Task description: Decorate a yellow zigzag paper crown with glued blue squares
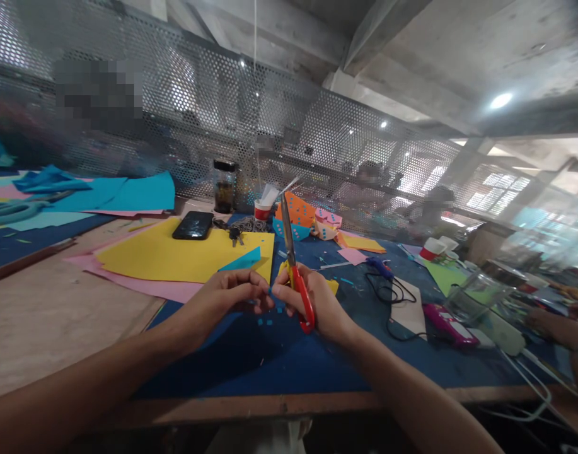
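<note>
Red-handled scissors (304, 296) are gripped in my right hand (319, 299), their blades pointing up and away. My left hand (244, 291) is closed in a pinch, fingertips close to those of the right hand. A tiny blue paper piece (270, 291) shows between the two hands, apparently at the left fingertips. Several small blue paper squares (265, 322) lie on the dark blue mat (270, 372) beneath. Behind the left hand, a blue paper strip (244, 258) rests on a large yellow sheet (151, 255). Something yellow beside the right hand is partly hidden.
A black phone (193, 225) and keys (235, 235) lie on the yellow sheet. Farther back stand a lidded jar (224, 186), a paper cup (263, 209) and dotted orange paper shapes (295, 214). Rightward are a blue glue gun (381, 267), its cord, and another person's hand (548, 325).
</note>
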Available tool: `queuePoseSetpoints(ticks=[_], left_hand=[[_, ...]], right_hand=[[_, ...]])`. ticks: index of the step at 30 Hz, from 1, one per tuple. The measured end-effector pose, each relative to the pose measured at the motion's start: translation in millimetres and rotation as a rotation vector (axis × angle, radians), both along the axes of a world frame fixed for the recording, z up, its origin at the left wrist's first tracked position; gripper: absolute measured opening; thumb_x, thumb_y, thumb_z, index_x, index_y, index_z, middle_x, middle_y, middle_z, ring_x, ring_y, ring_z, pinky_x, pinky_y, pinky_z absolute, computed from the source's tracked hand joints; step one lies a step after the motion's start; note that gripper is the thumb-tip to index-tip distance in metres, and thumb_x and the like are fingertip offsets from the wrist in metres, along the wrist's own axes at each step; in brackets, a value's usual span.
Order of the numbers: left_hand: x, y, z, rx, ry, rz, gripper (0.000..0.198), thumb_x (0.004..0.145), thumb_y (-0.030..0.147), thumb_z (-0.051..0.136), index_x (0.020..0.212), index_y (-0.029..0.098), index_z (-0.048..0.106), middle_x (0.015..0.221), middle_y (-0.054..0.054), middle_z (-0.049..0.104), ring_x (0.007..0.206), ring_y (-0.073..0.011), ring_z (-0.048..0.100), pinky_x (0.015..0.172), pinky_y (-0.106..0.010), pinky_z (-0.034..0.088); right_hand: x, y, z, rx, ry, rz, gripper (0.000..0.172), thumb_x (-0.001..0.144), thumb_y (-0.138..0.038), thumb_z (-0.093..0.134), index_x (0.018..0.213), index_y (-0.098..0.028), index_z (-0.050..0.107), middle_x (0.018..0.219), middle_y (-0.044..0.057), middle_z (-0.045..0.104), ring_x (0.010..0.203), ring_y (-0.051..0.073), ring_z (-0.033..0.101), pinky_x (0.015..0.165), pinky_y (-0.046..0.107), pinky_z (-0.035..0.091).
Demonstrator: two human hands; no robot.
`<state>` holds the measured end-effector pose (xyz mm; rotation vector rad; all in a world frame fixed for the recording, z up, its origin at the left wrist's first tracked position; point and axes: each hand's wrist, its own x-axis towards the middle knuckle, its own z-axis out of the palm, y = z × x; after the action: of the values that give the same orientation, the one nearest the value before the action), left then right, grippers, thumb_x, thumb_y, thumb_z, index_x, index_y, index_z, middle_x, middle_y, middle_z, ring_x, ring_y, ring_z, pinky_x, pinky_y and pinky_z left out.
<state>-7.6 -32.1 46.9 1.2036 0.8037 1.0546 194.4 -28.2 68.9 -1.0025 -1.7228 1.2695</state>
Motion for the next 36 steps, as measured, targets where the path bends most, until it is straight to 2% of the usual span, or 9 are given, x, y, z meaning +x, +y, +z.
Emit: queuePoseSetpoints(ticks=[7,13,16,19,24,27,36], left_hand=[[2,3,-4.1,0.029,0.026,0.012,0.026,0.071,0.039,0.092,0.072,0.018,0.076,0.07,-0.005,0.075,0.067,-0.0166,0.065,0.069,-0.029,0.052],[1,3,-0.9,0.046,0.014,0.054,0.026,0.072,0.04,0.09,0.071,0.019,0.076,0.069,-0.004,0.074,0.067,-0.0164,0.065,0.069,-0.028,0.052],[-1,1,4.0,0.033,0.011,0.121,0.024,0.074,0.039,0.088,0.071,0.019,0.076,0.068,-0.004,0.074,0.067,-0.0159,0.066,0.063,-0.024,0.049],[-4,0,8.1,0.057,-0.046,0.173,0.022,0.073,0.037,0.089,0.071,0.019,0.076,0.069,-0.004,0.074,0.069,-0.0154,0.066,0.064,-0.022,0.049],[-4,-1,12.1,0.089,-0.185,0.234,0.024,0.07,0.035,0.092,0.07,0.018,0.075,0.071,-0.003,0.073,0.071,-0.0161,0.067,0.069,-0.024,0.055],[-4,0,13.4,0.109,-0.25,0.286,0.026,0.068,0.035,0.094,0.072,0.018,0.075,0.071,-0.003,0.072,0.071,-0.0163,0.069,0.07,-0.025,0.057],[-6,2,14.6,0.123,-0.344,0.351,0.026,0.066,0.033,0.095,0.071,0.017,0.075,0.072,-0.002,0.072,0.07,-0.0157,0.07,0.07,-0.025,0.06]], right_hand=[[0,1,-4.3,-0.01,0.02,0.025,0.038,0.085,-0.045,0.083,0.094,-0.019,0.058,0.072,-0.005,0.058,0.054,0.008,0.053,0.048,0.019,0.038],[1,0,-2.3,-0.017,0.062,0.05,0.04,0.087,-0.051,0.081,0.094,-0.021,0.055,0.071,-0.008,0.055,0.048,0.007,0.049,0.049,0.022,0.046],[5,-5,2.6,-0.01,-0.023,0.057,0.042,0.09,-0.058,0.075,0.093,-0.021,0.056,0.074,-0.006,0.058,0.051,0.008,0.051,0.05,0.023,0.049],[10,-12,5.4,-0.015,-0.134,0.068,0.044,0.094,-0.062,0.071,0.095,-0.022,0.053,0.07,-0.007,0.053,0.055,0.01,0.052,0.054,0.023,0.049],[13,-22,10.6,0.044,-0.385,0.051,0.051,0.094,-0.07,0.065,0.091,-0.022,0.051,0.081,-0.002,0.056,0.063,0.012,0.052,0.053,0.024,0.042],[11,-27,15.6,0.085,-0.509,0.058,0.051,0.096,-0.071,0.062,0.086,-0.022,0.05,0.08,-0.001,0.055,0.065,0.013,0.051,0.054,0.025,0.038],[2,-30,17.8,0.12,-0.612,0.101,0.05,0.103,-0.069,0.049,0.086,-0.021,0.049,0.078,-0.001,0.056,0.067,0.014,0.052,0.059,0.027,0.035]])
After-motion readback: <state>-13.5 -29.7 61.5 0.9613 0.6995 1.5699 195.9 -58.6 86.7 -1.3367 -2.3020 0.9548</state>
